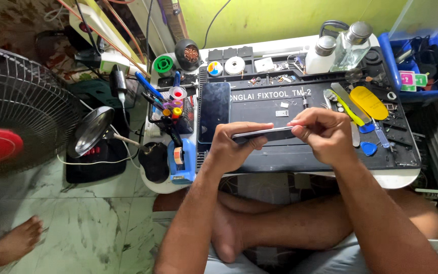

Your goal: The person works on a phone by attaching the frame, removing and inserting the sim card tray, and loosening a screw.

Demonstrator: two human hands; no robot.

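Left hand (234, 147) grips a phone (264, 134) edge-on, fingers curled over its top and thumb under, so only the thin side of the phone shows; its face and back are turned out of sight. Right hand (323, 133) is closed in a pinch at the phone's right end, fingertips tight together over it. Whether a tool sits in that pinch is hard to tell; the fingers cover the spot. Both hands hover just above the mat (280, 104), over the near half of the counter (406, 177).

Just left of the left hand, a second phone (214, 110) lies flat and dark on the mat. Right of the right hand lie a yellow pry tool (368, 101) and a blue pick (368, 148). At the far edge stand two bottles (338, 50), with tiny parts beside them too small to name. Near left, a tape dispenser (181, 160) hangs at the counter's corner. Further left, a fan (11, 106) is cut off by the frame. A blue bin (422, 61) at far right is partly out of view.
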